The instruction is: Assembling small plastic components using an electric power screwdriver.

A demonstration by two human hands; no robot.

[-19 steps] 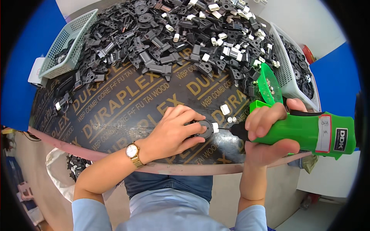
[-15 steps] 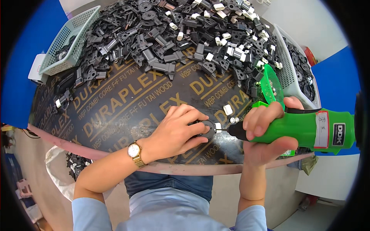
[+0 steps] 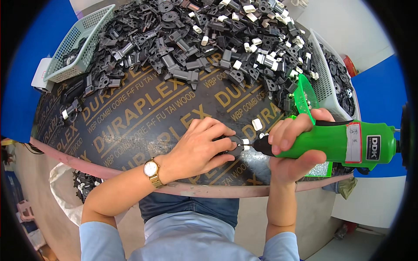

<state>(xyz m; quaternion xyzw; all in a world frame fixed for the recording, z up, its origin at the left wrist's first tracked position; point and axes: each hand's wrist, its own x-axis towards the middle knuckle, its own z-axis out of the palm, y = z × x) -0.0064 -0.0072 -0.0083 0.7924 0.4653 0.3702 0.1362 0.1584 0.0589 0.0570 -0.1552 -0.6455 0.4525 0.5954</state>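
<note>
My left hand (image 3: 198, 148), a gold watch on its wrist, presses a black round plastic part (image 3: 237, 150) against the dark tabletop. A small white plastic piece (image 3: 246, 144) sits at the right side of that part. My right hand (image 3: 292, 141) is wrapped around a green electric screwdriver (image 3: 331, 141), held level with its black nose pointing left. Its bit reaches the white piece; whether the bit sits on a screw is too small to make out. My left fingers cover much of the black part.
A large pile of black and white plastic parts (image 3: 174, 48) covers the far side of the table. Baskets of black parts stand at left (image 3: 82, 48) and right (image 3: 326, 82). A green bowl (image 3: 305, 98) holds small metal pieces. One loose white piece (image 3: 257, 124) lies beyond the screwdriver tip.
My right hand has moved the screwdriver slightly left, so its black nose is closer to the white piece and less bit shows. My left hand stays in place.
</note>
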